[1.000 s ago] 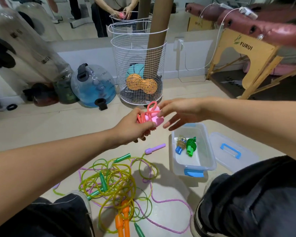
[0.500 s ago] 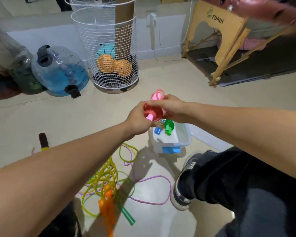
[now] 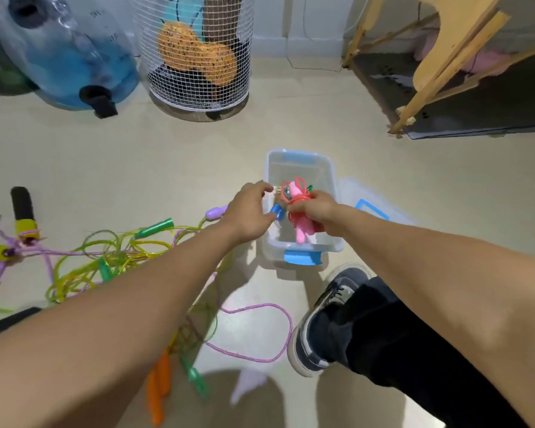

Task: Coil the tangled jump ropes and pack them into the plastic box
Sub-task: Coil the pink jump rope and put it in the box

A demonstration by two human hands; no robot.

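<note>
The clear plastic box with blue clips [image 3: 330, 180] looks glossy on the smooth, matt beige floor [image 3: 167, 156]. Far left, the white wire-mesh basket [image 3: 198, 57] appears metal; far right, the pale wooden frame [image 3: 445, 47] is matt.

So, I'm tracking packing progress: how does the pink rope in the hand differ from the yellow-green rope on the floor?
The pink rope is wound into a tight bundle; the yellow-green rope sprawls in loose, tangled loops. The pink one is gripped by the right hand over the plastic box; the yellow-green one lies untouched on the floor. Both are jump ropes with handles.
</note>
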